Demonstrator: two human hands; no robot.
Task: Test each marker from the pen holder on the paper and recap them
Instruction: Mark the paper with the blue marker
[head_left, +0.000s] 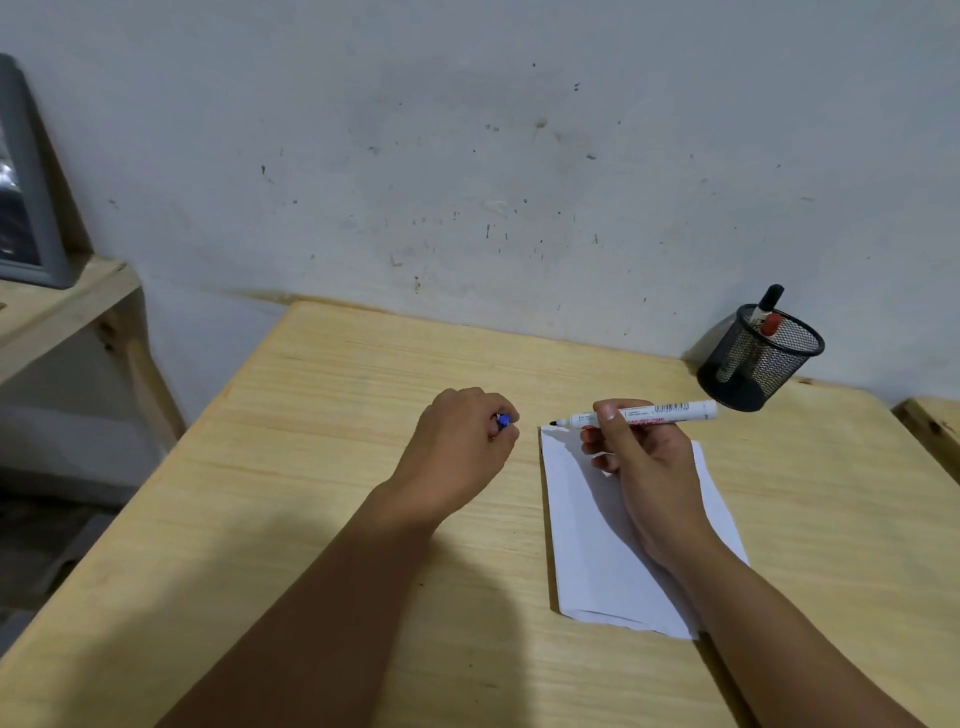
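Right hand (644, 467) grips slim white marker (641, 414) above smooth paper (582, 545); left hand (460, 452) fisted round blue cap (503, 420)

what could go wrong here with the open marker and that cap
The uncapped marker in the right hand points its tip at the paper's far corner, so a stroke could stain the table. The blue cap, buried in the left hand's fist, may need regripping.

Worktop (322, 467) pale wood, grained. Paper (597, 551) white. Marker (644, 413) white, red print, dark tip. Cap (503, 420) blue. Pen holder (758, 364) black mesh.
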